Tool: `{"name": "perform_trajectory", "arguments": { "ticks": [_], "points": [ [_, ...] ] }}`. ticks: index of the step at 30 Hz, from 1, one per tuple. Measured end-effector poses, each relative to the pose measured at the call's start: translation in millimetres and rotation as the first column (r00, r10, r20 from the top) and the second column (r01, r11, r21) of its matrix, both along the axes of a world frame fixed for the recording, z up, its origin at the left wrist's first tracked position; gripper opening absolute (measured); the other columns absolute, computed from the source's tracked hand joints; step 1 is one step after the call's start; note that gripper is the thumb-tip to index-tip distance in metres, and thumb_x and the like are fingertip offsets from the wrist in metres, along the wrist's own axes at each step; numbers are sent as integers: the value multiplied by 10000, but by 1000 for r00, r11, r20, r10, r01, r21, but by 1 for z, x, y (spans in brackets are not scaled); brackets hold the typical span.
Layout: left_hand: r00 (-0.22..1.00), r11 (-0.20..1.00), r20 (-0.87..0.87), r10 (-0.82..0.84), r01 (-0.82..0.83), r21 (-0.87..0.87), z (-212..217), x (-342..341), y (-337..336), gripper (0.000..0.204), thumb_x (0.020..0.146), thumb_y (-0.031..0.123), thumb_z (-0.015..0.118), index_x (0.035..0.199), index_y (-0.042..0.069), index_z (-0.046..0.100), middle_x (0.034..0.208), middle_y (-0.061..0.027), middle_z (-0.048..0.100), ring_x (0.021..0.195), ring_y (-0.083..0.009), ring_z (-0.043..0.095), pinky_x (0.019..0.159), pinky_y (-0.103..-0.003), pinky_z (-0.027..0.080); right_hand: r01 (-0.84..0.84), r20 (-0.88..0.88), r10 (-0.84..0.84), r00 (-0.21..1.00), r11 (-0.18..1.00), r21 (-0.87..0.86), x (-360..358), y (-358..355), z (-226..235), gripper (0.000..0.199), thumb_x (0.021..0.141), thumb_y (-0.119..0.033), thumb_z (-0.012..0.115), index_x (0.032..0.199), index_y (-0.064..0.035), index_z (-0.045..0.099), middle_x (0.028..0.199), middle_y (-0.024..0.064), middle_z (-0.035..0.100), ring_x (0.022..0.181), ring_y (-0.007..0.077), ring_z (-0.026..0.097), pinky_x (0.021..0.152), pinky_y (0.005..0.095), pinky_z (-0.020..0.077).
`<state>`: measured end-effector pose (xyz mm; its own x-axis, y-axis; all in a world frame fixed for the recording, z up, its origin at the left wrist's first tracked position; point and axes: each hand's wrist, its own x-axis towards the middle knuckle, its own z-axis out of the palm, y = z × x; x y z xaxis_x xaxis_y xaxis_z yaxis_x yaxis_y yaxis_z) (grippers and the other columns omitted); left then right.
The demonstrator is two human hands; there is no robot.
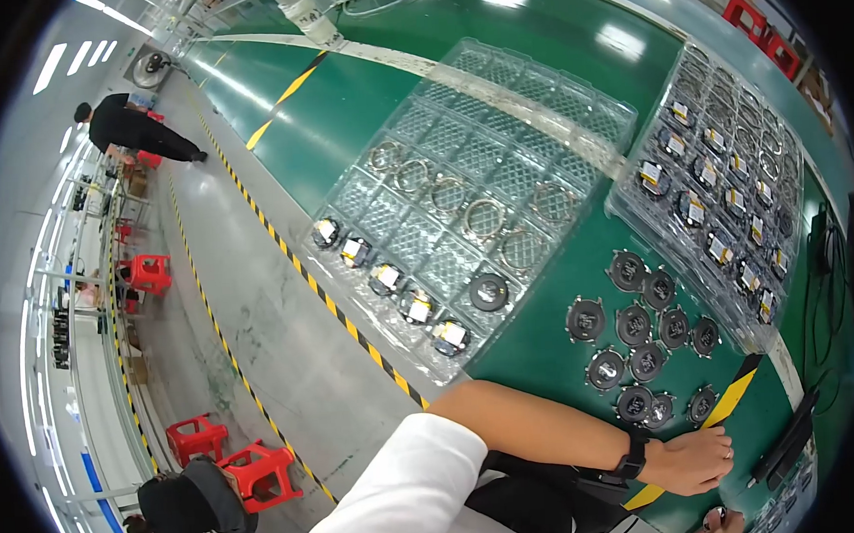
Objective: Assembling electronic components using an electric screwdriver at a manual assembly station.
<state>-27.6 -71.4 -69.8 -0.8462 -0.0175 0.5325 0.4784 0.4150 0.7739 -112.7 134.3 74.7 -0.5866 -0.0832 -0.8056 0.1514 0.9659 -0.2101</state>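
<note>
My left hand (pixel 691 461), with a black band on its wrist, rests knuckles up on the green table (pixel 535 347) by a yellow-and-black tape strip (pixel 728 401). Its fingers curl down and hide what is under them. Just above it lie several loose black round discs (pixel 634 326). Only a sliver of my right hand (pixel 719 520) shows at the lower edge. A clear pocketed tray (pixel 499 159) holds metal rings (pixel 485 216) and a row of labelled round parts (pixel 387 278). A second clear tray (pixel 719 187) to the right is full of such parts.
A black flat device (pixel 787 439) lies at the table's right edge, with cables (pixel 826 249) beyond it. On the grey floor to the left are red stools (pixel 149 274), hazard tape lines, a standing person in black (pixel 130 127) and a seated person (pixel 185 506).
</note>
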Motion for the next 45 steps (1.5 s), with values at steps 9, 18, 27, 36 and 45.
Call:
{"name": "perform_trajectory", "arguments": {
  "ticks": [9,18,27,36,45],
  "points": [
    [991,999,-121,48,-50,-9,3,-10,3,158,828,208,685,779,66,639,841,-83,592,914,-265,543,831,-389,415,176,-18,-177,984,983,-54,-6,28,-18,459,1042,-225,621,1320,125,515,900,181,697,665,254,738,559,364,584],
    [991,997,-117,-68,70,15,-3,-7,-4,178,863,216,660,799,52,636,838,-87,590,902,-268,542,809,-402,420,129,-79,-143,987,979,-158,11,70,-25,447,1040,-321,627,1279,51,562,815,94,667,630,184,644,524,308,488],
    [950,993,-306,-54,20,-112,-10,-10,5,180,816,230,674,739,70,654,775,-77,606,873,-277,563,781,-411,438,-114,105,116,988,993,-17,-11,59,-10,416,1042,-343,616,1208,35,567,813,109,685,607,182,620,529,323,474],
    [974,992,-224,-36,7,-129,-10,-6,15,183,765,259,691,729,80,681,757,-64,613,856,-269,580,762,-403,448,77,178,-85,980,996,51,-8,32,-4,376,1038,-323,634,1122,43,617,834,109,701,585,177,636,562,315,508],
    [985,993,-165,-50,32,-110,-12,-5,20,191,768,278,673,739,91,695,759,-51,639,843,-253,598,768,-392,450,28,180,-46,983,995,100,0,28,-3,462,1066,-326,601,1030,134,618,859,182,743,729,252,743,700,349,593]
  ]
}}
